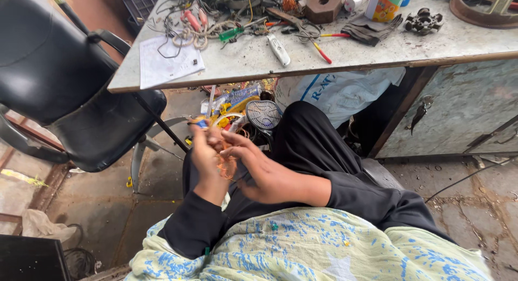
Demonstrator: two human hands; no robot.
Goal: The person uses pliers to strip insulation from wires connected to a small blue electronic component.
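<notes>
**Both hands on copper wire, held over the lap**

Nearest: patterned cloth (302,248) across the lap, dark sleeves above it. Person seated, looking down.

Left hand (208,154): raised, fingers curled shut around a small bundle of thin copper-coloured wire (227,165). A small blue and yellow piece (200,123) shows just above its fingertips; cannot tell what it is or if it is gripped.

Right hand (264,170): fingers brought together on the same wire from the right side, fingertips touching it; how firmly it pinches cannot be told, view slightly blurred.

Wire position: between the two hands, mostly in front of the left palm, over the knees, well below the bench top.

Risks (judgement):
- Strands are fine and loose; uneven pull from the two hands could kink or snap one.
- Bundle could slip out of the left hand's curl and drop into the litter on the floor, where it would be hard to find.
- Strand ends may prick a fingertip.

Further out: round mesh part (263,114) on the floor beyond the knees, amid scattered packets. Black chair (70,92) to the left. Farthest: bench (259,62) with paper sheet (170,59), tangled leads, red-handled pliers (315,43), a brown block (322,7), a colourful can (384,3).
</notes>
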